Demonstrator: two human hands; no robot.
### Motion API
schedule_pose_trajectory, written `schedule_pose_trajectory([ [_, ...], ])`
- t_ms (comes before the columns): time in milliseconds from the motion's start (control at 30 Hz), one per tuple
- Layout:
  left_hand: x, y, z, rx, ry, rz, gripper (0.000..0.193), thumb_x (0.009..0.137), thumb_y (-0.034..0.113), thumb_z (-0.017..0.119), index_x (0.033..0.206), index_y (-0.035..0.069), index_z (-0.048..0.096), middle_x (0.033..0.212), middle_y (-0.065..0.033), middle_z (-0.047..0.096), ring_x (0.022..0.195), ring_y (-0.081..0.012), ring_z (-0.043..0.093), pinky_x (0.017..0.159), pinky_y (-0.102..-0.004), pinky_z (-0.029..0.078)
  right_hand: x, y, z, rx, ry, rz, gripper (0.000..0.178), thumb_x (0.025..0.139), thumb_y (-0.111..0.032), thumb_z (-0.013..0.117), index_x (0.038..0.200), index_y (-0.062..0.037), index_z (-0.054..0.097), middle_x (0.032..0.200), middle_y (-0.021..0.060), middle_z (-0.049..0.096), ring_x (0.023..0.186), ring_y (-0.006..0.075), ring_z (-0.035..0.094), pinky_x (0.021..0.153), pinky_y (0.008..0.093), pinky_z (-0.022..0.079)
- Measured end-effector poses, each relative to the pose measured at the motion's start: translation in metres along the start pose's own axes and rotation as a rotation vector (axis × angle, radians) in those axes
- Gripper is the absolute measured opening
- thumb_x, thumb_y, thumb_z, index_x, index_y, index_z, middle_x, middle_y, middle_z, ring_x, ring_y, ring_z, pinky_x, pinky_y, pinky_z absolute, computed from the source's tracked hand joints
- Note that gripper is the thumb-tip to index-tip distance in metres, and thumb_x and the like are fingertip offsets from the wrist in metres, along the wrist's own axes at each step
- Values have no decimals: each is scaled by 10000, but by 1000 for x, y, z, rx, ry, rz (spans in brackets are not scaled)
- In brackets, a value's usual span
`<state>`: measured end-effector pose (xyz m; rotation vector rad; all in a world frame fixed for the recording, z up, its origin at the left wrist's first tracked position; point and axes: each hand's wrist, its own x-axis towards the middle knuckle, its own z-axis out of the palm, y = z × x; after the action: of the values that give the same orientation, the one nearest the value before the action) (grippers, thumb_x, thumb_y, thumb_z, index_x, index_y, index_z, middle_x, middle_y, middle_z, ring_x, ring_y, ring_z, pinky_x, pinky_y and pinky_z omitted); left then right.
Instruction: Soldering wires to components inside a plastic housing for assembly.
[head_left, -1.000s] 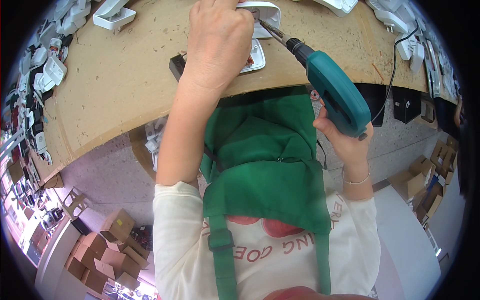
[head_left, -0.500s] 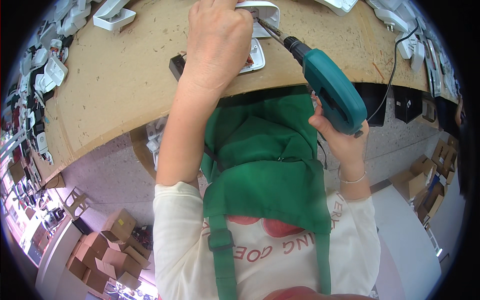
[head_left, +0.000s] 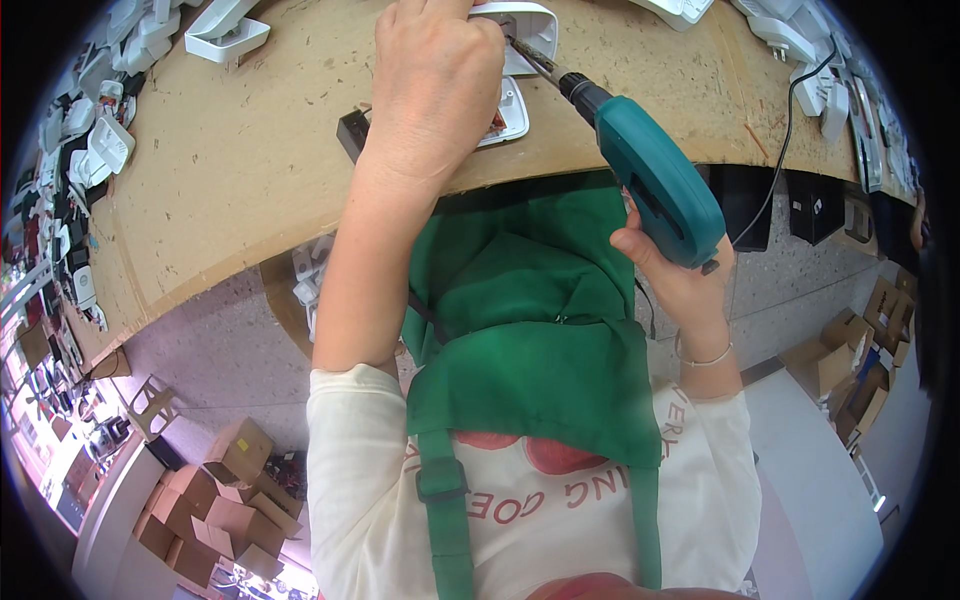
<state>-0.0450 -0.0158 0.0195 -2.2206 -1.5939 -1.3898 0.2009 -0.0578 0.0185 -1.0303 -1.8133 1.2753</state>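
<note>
My left hand (head_left: 440,90) is closed at the left side of an open white plastic casing (head_left: 543,32), its fingers mostly hidden by the hand itself and the top edge. In my right hand (head_left: 690,285) is a teal pistol-shaped power tool (head_left: 662,185) with a black collar and a narrow metal tip. That tip points up and left into the casing, beside my left fingers; whether it touches anything inside is hard to tell. Just below lies a second white casing part (head_left: 515,112), with reddish-brown pieces partly hidden behind my left hand. A small black block (head_left: 352,133) sits left of my wrist.
White casings and dark parts (head_left: 105,145) are heaped along the table's left edge. More white casings (head_left: 785,40) and a black cord (head_left: 790,110) lie at the right. Cardboard boxes (head_left: 235,510) stand on the floor; black bins (head_left: 815,208) are under the table's right side.
The power tool and my right hand have shifted slightly left, with the tip still at the casing. My left hand and the casing have hardly moved.
</note>
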Motion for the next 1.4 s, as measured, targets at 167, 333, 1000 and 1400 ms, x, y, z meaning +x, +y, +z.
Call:
schedule_pose_trajectory([
  [167, 2, 2, -2, 190, -135, -91, 64, 716, -43, 508, 735, -85, 552, 922, -196, 543, 856, -358, 518, 785, -424, 419, 1, -1, 0, -66, -15, -49, 633, 707, -34, 797, 1272, 1, 514, 1142, 115, 603, 715, 111, 587, 635, 237, 495],
  [333, 2, 2, -3, 208, -154, -75, 47, 710, -41, 519, 715, -80, 545, 922, -195, 541, 848, -360, 517, 779, -425, 420, 0, -2, 4, -45, -16, 16, 636, 707, -37, 797, 1275, -5, 513, 1121, 122, 619, 738, 121, 615, 661, 250, 510],
  [1000, 3, 1, -1, 203, -146, -92, 50, 717, -41, 520, 720, -76, 555, 930, -192, 548, 859, -353, 517, 776, -426, 421, 0, -2, 4, -24, 5, 36, 649, 704, -11, 791, 1289, -6, 509, 1055, 99, 654, 715, 105, 617, 664, 237, 506],
  [1400, 5, 3, -3, 218, -154, -70, 40, 713, -43, 520, 715, -72, 546, 925, -186, 545, 851, -350, 514, 776, -419, 423, -2, 0, 2, -7, 11, 36, 650, 707, -15, 791, 1289, 4, 502, 1109, 113, 642, 719, 110, 620, 670, 239, 509],
])
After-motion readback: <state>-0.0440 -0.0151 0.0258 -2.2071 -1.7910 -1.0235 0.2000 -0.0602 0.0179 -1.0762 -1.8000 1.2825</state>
